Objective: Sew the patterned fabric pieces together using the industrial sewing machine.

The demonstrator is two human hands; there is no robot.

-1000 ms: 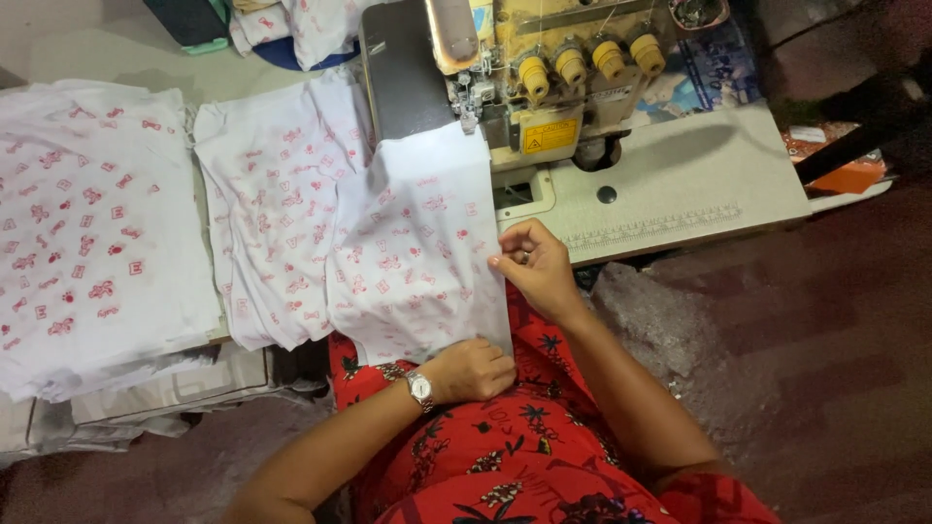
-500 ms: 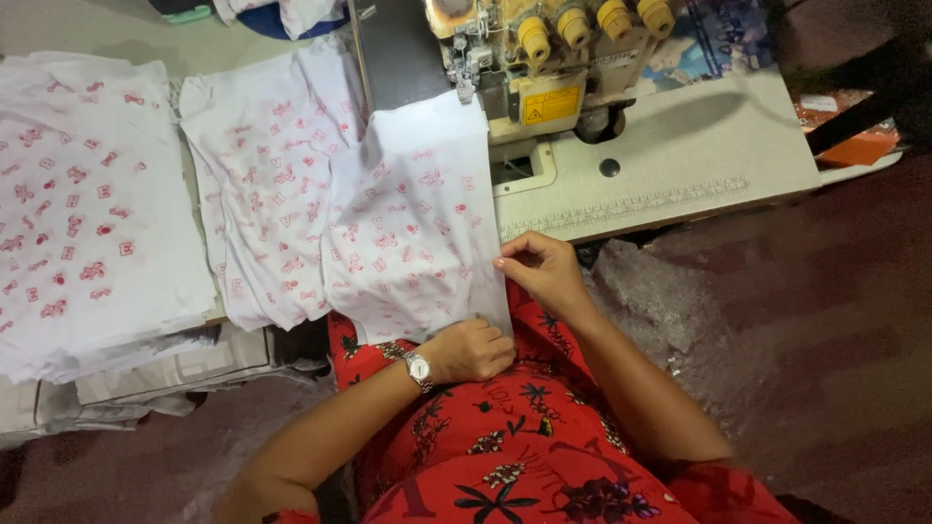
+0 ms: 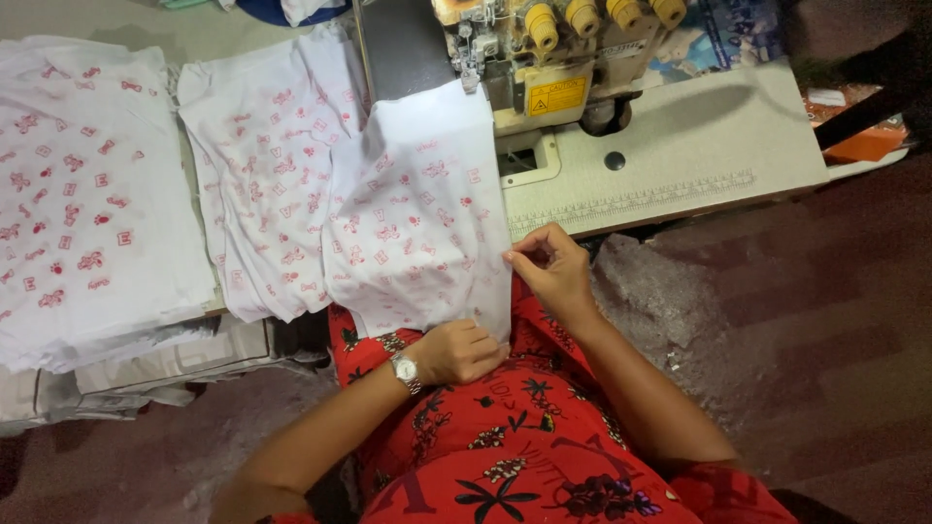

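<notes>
White printed fabric panel [image 3: 417, 223] lies from overlock sewing machine [image 3: 544, 58] to lap. Left hand [image 3: 461, 351] clutches lower hem; right hand [image 3: 549, 267] pinches side edge. Risk: uneven tension could skew seam, edges slipping out of alignment.

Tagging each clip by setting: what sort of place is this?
Probably a garment sewing workshop: a cream industrial sewing machine with yellow thread cones, and stacks of white red-printed cut fabric pieces beside the one both hands hold.
</notes>
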